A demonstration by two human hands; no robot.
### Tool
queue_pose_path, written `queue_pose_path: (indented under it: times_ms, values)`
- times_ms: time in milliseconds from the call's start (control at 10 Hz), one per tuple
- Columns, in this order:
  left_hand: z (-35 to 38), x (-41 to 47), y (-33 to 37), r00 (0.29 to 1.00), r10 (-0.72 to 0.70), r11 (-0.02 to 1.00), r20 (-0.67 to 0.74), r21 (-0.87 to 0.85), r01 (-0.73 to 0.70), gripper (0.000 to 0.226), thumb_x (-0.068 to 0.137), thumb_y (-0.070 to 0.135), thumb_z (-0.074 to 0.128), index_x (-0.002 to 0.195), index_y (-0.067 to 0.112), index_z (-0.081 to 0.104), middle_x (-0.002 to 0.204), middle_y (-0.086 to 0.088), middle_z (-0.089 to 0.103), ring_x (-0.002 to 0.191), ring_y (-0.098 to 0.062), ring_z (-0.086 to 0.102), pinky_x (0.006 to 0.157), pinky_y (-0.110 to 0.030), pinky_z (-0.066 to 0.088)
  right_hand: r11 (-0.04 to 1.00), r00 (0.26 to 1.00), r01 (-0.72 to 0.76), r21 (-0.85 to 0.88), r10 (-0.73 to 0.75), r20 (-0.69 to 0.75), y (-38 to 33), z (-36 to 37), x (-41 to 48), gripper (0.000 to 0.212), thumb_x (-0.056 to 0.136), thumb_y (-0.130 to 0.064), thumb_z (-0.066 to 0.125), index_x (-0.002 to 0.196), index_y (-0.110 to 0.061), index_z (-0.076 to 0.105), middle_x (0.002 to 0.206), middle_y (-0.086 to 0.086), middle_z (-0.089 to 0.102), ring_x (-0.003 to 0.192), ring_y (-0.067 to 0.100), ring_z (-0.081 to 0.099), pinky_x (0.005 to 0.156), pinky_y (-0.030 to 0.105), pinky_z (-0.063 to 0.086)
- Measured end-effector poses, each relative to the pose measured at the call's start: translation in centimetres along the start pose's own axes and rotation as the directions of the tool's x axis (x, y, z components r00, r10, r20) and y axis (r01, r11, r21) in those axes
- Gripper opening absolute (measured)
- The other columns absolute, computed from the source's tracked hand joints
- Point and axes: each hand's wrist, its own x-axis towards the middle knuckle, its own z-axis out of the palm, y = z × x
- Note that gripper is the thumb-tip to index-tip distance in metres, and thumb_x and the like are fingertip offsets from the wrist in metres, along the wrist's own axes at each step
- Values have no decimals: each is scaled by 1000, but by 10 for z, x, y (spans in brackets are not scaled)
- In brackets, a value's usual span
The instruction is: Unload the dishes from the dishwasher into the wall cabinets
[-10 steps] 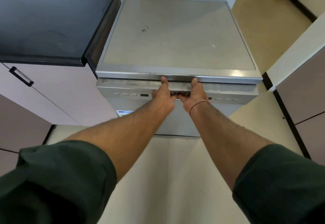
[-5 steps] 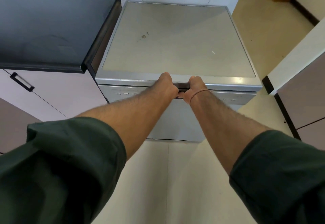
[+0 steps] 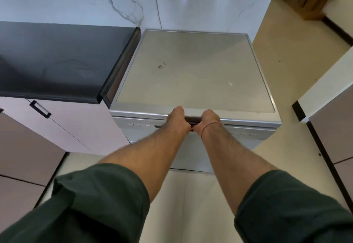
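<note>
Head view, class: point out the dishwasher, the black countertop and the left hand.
dishwasher [image 3: 191, 78]: head view, on its flat top panel.
black countertop [image 3: 57, 59]: head view, middle of its surface.
left hand [image 3: 178, 120]: head view, back of the hand.

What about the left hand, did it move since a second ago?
Yes. The left hand slid up from the button panel to the front lip of the dishwasher, curling into the handle.

The fingers of the left hand [image 3: 178, 119] and the right hand [image 3: 209, 120] curl into the dark handle slot [image 3: 193, 122] of the silver metal dishwasher [image 3: 191, 74] and are hidden there. Its inside cannot be seen. The little buttons [image 3: 139, 125] on its front are too small to read. The flat black counter [image 3: 57, 61] runs off the left edge.
</note>
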Motion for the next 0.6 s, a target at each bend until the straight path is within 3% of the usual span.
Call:
queue_pose_path:
  times_ms: [100,200,300,400,500,600]
  values:
    - [4,-4,2,999,-27,996,-19,-86,25,25,90,26,61,103,5,58,96,-16,61,84,-34,64,83,-52,58,997,996,39,-68,-44,-82,4,1,-7,11,85,-9,50,77,-3,53,107,18,64,84,36,65,74,58,57]
    - [0,-6,2,999,-28,994,47,-106,33,32,96,32,63,111,5,58,95,-17,64,82,-34,65,83,-53,56,992,999,32,-119,-29,22,0,-5,-13,16,94,-9,45,99,1,56,116,16,60,93,30,60,88,52,55]
    - [-13,5,-11,997,31,990,65,136,-40,58,83,61,67,111,11,61,106,-15,71,91,-32,69,87,-49,55,964,985,78,-254,-35,171,-4,-11,-21,39,102,-15,39,138,-1,42,113,13,56,94,26,55,95,44,52]
    - [-31,24,-7,973,231,764,5,618,-184,92,53,87,62,103,10,68,103,-13,74,93,-30,72,86,-44,59,748,987,159,-644,-139,82,-6,-15,-26,42,99,-29,52,132,-3,50,123,13,57,99,32,60,82,40,58]
    - [-30,-13,33,915,379,350,139,894,-281,67,76,68,61,110,10,66,112,-10,71,99,-29,69,89,-36,57,461,927,224,-859,-371,42,-22,-25,-25,53,88,-48,55,111,-2,65,114,16,67,95,38,67,76,45,59]
    - [-22,-32,67,850,472,119,235,938,-326,53,89,57,56,119,14,60,123,-8,64,109,-27,63,93,-35,52,132,864,261,-956,-473,171,-46,-21,-47,49,92,-51,50,116,-10,63,120,13,65,109,34,63,90,37,51]
